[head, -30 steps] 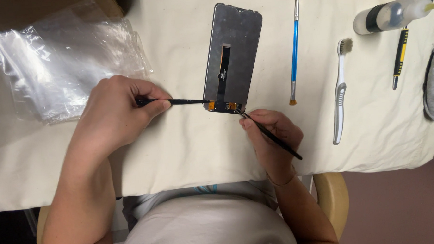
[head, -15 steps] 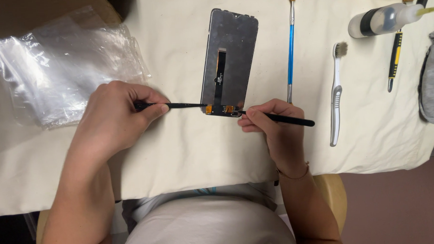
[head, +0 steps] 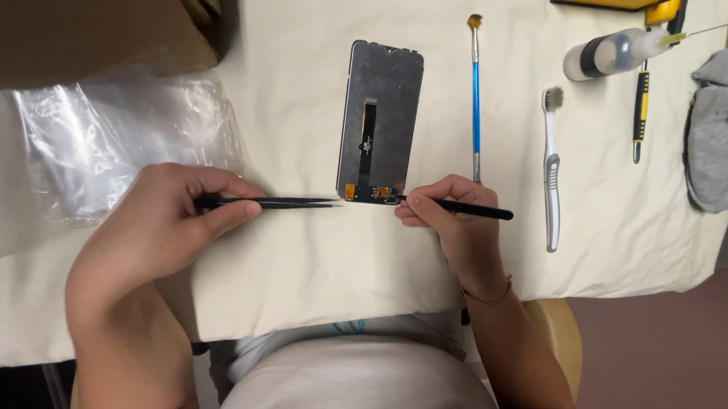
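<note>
Near the counter's front edge, the left hand point(head: 159, 228) pinches black metal tweezers point(head: 279, 203); the right hand point(head: 449, 214) grips a thin black pointed tool point(head: 469, 210). Both tips meet the dark rectangular phone screen panel's point(head: 381, 115) lower edge, mid-counter.

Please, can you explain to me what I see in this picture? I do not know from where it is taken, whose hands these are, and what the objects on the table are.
The picture comes from a camera worn on a person's head, looking down at their own two bare hands.

The left hand holds black tweezers. The right hand holds a thin black tool. Both tips point at the lower edge of a dark phone screen panel lying back side up on a cream cloth.

Also on the cloth: a clear plastic bag, a blue-handled brush, a toothbrush, a small squeeze bottle, a yellow-and-black tool and a grey rag.
</note>
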